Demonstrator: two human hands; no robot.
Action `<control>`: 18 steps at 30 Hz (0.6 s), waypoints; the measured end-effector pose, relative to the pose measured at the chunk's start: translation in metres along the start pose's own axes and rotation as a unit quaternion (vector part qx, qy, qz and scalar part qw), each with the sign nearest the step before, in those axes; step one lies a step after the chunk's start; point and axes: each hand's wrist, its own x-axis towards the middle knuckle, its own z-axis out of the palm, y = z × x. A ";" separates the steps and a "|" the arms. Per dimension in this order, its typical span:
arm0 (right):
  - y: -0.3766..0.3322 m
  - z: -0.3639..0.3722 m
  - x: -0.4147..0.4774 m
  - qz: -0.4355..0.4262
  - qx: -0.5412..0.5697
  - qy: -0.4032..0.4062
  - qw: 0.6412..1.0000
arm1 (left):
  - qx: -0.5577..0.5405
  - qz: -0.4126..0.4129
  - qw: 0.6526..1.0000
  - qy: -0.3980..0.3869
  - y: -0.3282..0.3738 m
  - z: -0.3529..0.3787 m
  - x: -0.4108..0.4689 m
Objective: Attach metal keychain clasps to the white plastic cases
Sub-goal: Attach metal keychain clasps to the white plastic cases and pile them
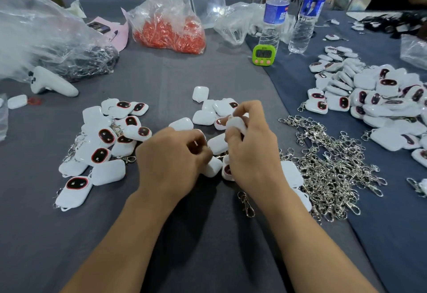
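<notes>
The right hand [249,154] holds one white case [236,125] a little way above the surface [208,235]. Its fingers [245,110] are curled round the case. The left hand [171,161] is just beside it, with its fingers curled in tight. I cannot tell if they pinch a clasp or nothing at all, because the hand hides that spot.

The case looks small, light and hard. Its shell is smooth and shiny, so I think it could slip. It is best to hold it by its two flat sides and leave the edge where the clasp goes poking out free.

The clasps [330,168] lie in a big shiny heap on the right, near the right hand. They look thin and stiff, and they are all tangled up. I think one should be picked by its ring and pulled out slowly, or more will come along with it.

More loose cases [204,117] lie just behind the hands, and the done cases [104,144] lie in a bunch on the left
</notes>
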 end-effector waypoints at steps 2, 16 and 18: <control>0.003 -0.005 0.002 0.017 0.013 0.017 1.000 | 0.007 0.032 0.999 -0.025 0.001 0.003 -0.002; 0.009 -0.008 0.006 0.013 -0.044 -0.093 0.995 | -0.081 0.064 0.991 -0.083 -0.003 0.007 0.002; 0.010 -0.008 0.006 0.008 -0.057 -0.086 0.995 | -0.083 0.063 0.991 -0.081 -0.004 0.007 0.002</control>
